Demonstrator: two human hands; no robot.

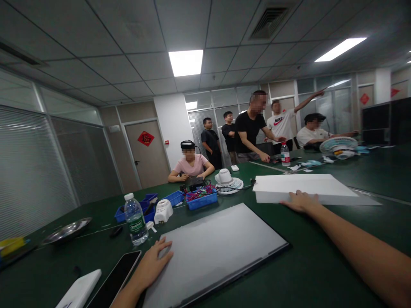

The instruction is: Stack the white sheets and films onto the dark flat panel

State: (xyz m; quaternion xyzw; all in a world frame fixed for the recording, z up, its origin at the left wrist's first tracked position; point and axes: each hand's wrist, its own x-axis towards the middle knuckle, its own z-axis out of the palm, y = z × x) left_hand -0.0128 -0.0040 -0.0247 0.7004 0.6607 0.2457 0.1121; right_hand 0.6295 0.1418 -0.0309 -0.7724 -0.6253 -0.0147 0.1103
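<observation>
A flat light-grey panel with a dark edge lies on the green table in front of me. My left hand rests on its left edge, fingers stretched and apart. Farther off to the right is a white, flat, box-like block; whether it is a box or stacked paper, I cannot tell. My right hand lies against its near side with fingers extended, not wrapped round it. Beside my left forearm lie a black-screened phone and a white slab-like object.
A water bottle stands left of the panel. Behind are a white fan part, a blue bin of coloured wires and a small fan. A metal tray is far left. Several people are across the table, one seated.
</observation>
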